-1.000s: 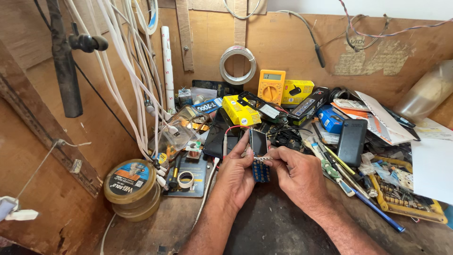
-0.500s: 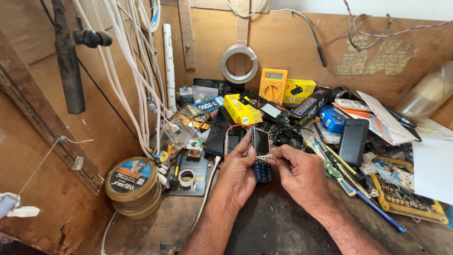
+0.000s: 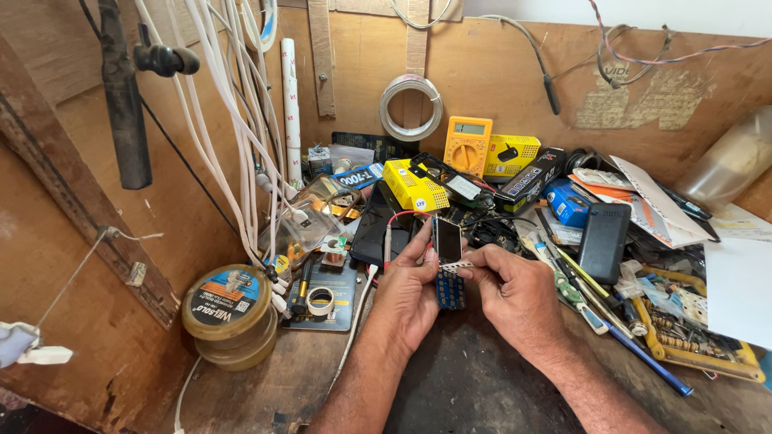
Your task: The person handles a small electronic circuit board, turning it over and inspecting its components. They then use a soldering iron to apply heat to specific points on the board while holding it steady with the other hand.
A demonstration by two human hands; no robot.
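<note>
Cluttered workbench (image 3: 482, 386) unchanged; both hands, left (image 3: 410, 293) and right (image 3: 515, 293), still grip the small phone (image 3: 447, 241).

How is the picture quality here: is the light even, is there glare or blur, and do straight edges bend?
Head view: bright, even daylight with soft shadows only; both hands, left hand and right hand, and the small phone between them look sharp; mild glare on the clear plastic container; wide-angle lens bows the white cables near the left edge.
</note>
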